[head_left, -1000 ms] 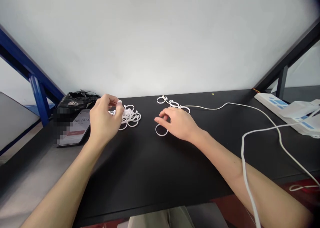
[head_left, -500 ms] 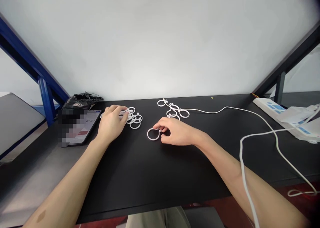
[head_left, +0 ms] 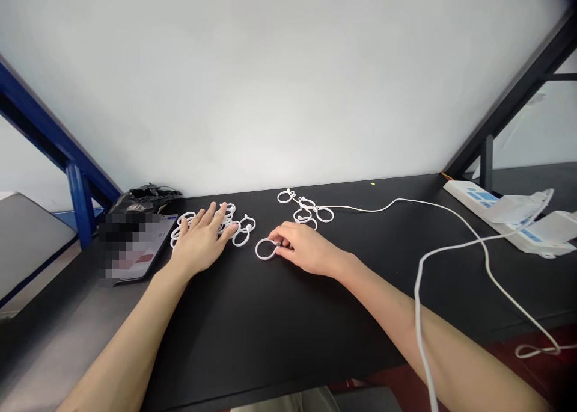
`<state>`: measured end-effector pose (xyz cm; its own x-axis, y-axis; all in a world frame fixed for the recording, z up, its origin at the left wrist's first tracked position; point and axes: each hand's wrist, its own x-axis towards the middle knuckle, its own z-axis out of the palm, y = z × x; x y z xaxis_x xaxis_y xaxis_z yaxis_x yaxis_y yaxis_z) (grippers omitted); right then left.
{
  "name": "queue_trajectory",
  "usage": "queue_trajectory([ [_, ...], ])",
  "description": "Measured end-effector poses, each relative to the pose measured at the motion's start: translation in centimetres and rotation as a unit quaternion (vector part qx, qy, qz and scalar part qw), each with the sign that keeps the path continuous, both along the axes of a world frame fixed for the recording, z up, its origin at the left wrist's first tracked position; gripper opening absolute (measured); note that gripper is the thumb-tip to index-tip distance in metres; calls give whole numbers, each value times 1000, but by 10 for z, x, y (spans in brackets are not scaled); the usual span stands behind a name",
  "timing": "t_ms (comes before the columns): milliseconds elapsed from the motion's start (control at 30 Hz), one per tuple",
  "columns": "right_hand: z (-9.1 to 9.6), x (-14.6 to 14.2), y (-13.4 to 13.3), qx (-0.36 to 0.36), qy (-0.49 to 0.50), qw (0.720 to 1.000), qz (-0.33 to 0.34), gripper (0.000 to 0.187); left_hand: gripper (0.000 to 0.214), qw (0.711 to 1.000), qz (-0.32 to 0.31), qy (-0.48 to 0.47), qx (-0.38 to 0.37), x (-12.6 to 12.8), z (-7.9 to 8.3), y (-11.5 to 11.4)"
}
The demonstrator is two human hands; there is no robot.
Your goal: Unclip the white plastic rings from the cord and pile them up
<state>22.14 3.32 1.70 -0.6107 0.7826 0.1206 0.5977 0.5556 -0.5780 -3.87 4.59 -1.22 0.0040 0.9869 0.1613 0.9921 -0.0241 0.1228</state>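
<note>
My left hand [head_left: 201, 237] lies flat with fingers spread on a heap of white plastic rings [head_left: 243, 228] on the black table [head_left: 279, 322]. My right hand [head_left: 304, 248] rests on the table with its fingertips pinched on the edge of a single white ring [head_left: 265, 249] that lies flat to its left. Behind the right hand, several white rings [head_left: 309, 210] are strung on a white cord [head_left: 392, 204].
A phone [head_left: 135, 249] lies at the left with a black bag [head_left: 144, 196] behind it. The white cord loops over my right forearm toward a white power strip [head_left: 496, 210] at the right. A blue frame post [head_left: 81, 201] stands at the left.
My left hand came down from above the heap and spread flat on the rings. My right hand slid the single ring to the left and closed its fingertips on it.
</note>
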Motion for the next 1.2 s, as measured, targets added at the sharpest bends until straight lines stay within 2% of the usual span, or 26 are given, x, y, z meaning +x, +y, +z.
queue_trajectory([
  [133, -5, 0, 2, -4, 27, 1000, -8, 23, 69, 999, -28, 10, 29, 2, -2, 0],
  [233, -6, 0, 3, -6, 52, 999, -13, 23, 65, 991, -59, -16, 119, 9, 1, -4],
  [333, -4, -2, 1, 9, 81, 997, -11, 22, 53, 968, -132, -67, 204, 25, 8, -16],
  [433, -1, -4, -1, 35, 120, 992, -8, 24, 44, 950, -233, -115, 173, 43, 12, -30],
  [533, 2, -4, -3, 51, 157, 986, -8, 23, 35, 942, -271, -135, 145, 53, 13, -37],
  [767, 7, -9, -6, -2, 272, 962, -20, 17, 27, 942, -211, -238, 110, 61, 19, -43],
  [867, 7, -9, -5, -72, 298, 951, -43, 14, 20, 918, -205, -330, 75, 67, 22, -47],
  [1000, 4, -8, -2, -163, 309, 935, -56, 22, 22, 878, -189, -441, 5, 72, 22, -47],
  [1100, 2, -7, -2, -161, 302, 938, -59, 22, 24, 862, -164, -480, -18, 72, 19, -46],
  [1200, 0, -8, -2, -143, 289, 944, -68, 22, 27, 869, -142, -475, -14, 71, 16, -44],
])
